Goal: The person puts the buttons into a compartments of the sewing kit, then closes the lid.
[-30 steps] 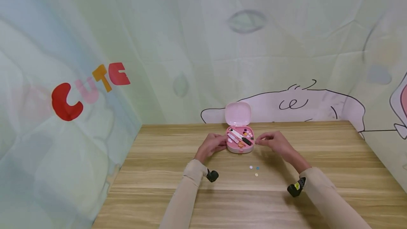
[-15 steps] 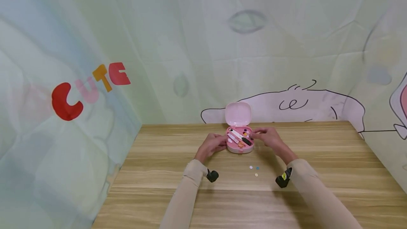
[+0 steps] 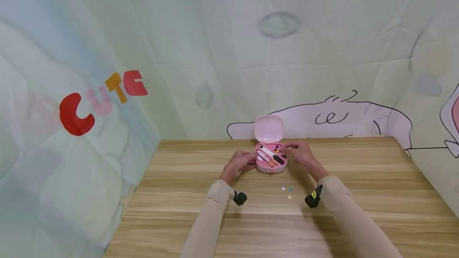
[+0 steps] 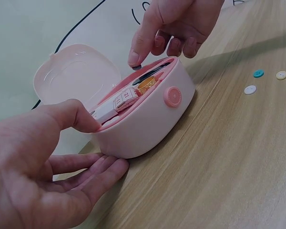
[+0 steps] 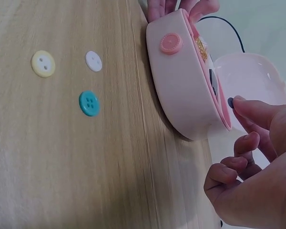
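Observation:
A pale pink sewing box (image 3: 265,169) stands near the table's back edge with its lid (image 3: 269,128) raised. My left hand (image 3: 237,165) grips the box's left side, thumb on the rim and fingers low against the wall. Above the box's right part, my right hand (image 3: 302,156) pinches a small dark button (image 5: 230,102) by thumb and finger; the button is mostly hidden. Inside the box lie a white-and-black tool (image 3: 277,158), a tape measure strip (image 4: 125,98), an orange-gold item (image 4: 146,84) and several small buttons.
On the wooden table (image 3: 179,194), a teal button (image 5: 89,103), a cream-rimmed button (image 5: 43,64) and a white button (image 5: 93,61) lie in front of the box. A printed curtain (image 3: 201,51) hangs behind and at the left.
My right hand has moved left from beside the box to over its right part. The left hand, the box and the loose buttons on the table stay in place.

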The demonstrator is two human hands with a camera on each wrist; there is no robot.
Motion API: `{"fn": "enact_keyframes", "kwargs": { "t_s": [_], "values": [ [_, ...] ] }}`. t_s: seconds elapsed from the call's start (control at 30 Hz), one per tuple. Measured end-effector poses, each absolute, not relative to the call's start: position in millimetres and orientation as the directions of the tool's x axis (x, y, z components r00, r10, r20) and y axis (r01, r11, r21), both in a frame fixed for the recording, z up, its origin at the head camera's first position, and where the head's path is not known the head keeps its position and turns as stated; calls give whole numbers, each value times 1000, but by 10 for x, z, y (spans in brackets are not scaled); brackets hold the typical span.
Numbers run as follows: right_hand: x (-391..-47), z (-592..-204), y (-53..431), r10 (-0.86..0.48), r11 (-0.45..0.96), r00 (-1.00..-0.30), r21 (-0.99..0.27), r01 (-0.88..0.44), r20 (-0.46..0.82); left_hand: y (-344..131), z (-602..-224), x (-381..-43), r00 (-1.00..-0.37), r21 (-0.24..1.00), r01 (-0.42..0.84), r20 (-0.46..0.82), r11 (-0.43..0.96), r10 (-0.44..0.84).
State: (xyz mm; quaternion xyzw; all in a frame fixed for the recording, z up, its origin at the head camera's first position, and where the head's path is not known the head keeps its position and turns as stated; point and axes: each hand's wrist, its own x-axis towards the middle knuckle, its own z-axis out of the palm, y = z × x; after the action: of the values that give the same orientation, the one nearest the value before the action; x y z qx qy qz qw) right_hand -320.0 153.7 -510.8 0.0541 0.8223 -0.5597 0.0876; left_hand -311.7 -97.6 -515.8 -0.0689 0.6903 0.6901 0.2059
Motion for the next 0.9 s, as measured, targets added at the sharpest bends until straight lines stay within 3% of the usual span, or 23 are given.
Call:
{"fn": "enact_keyframes", "kwargs": {
  "t_s": [0.47, 0.9],
  "values": [
    [-3136, -5105, 1609, -50, 354, -987, -927, 124, -151, -969, -5169, -3119, -908, 929, -369, -367, 31, 200],
    [-2969, -5067, 1790, -161, 466, -986, -884, -35, -46, -966, -5190, -3132, -910, 930, -366, -364, 28, 198]
  ]
}}
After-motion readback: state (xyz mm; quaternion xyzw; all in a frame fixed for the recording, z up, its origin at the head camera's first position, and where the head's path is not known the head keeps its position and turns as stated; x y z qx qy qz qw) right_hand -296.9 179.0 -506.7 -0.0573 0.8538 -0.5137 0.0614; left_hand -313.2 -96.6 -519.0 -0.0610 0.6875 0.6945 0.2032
